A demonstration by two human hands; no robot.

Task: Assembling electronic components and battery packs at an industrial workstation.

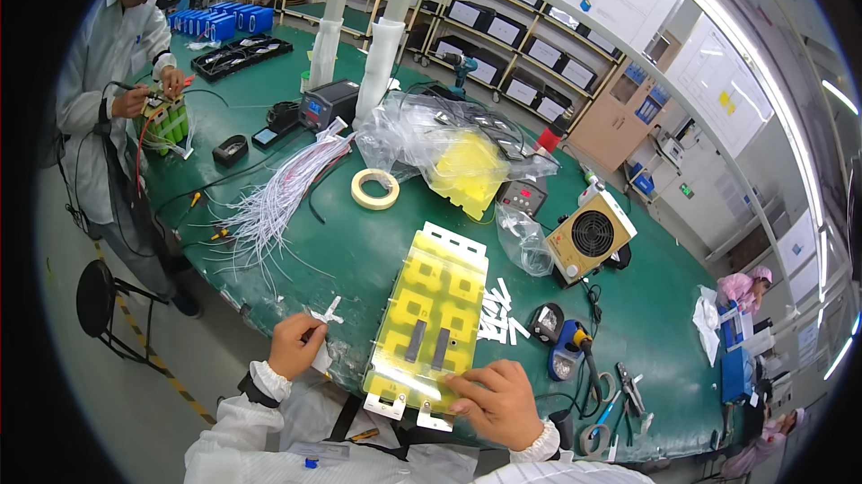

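Note:
A battery pack (422,304) under a clear yellow sheet lies in front of me, with two dark grey strips on it and pale metal tabs at its near end. My right hand (498,401) rests on its near right corner, fingers stretched over the sheet. Left of the pack, my left hand (294,347) is closed in a pinch. A white strip (321,358) shows below those fingers and seems held by them. Crossed white scraps (330,312) sit just beyond the fingertips.
Right of the pack are white strips (496,313), a soldering iron stand (566,351), pliers (631,387) and a yellow fan unit (590,237). Beyond it lie masking tape (357,189), white wires (285,192) and plastic bags (404,129). A co-worker (117,98) handles green cells (169,125) at left.

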